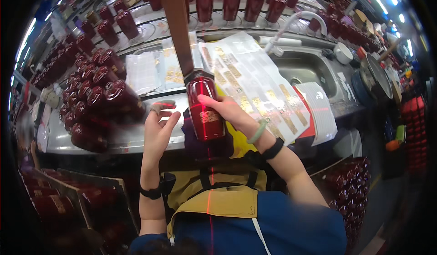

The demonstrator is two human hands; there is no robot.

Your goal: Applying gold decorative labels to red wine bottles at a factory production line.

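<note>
A glossy dark red bottle with gold lettering lies tilted in front of me, over purple and yellow cloth. My right hand grips it from the right side, thumb across its upper face. A red light line runs down the bottle. My left hand is just left of it, apart from it, fingers spread and nothing visible in them. Something greyish covers its fingertips. To the right of the bottle lies a large sheet with rows of gold stickers; a smaller sticker sheet lies behind my left hand.
Many red bottles are piled at the left. More bottles stand along the conveyor at the back. A brown post rises behind my bottle. At the right are a sink, a curved tap and a white paper stack.
</note>
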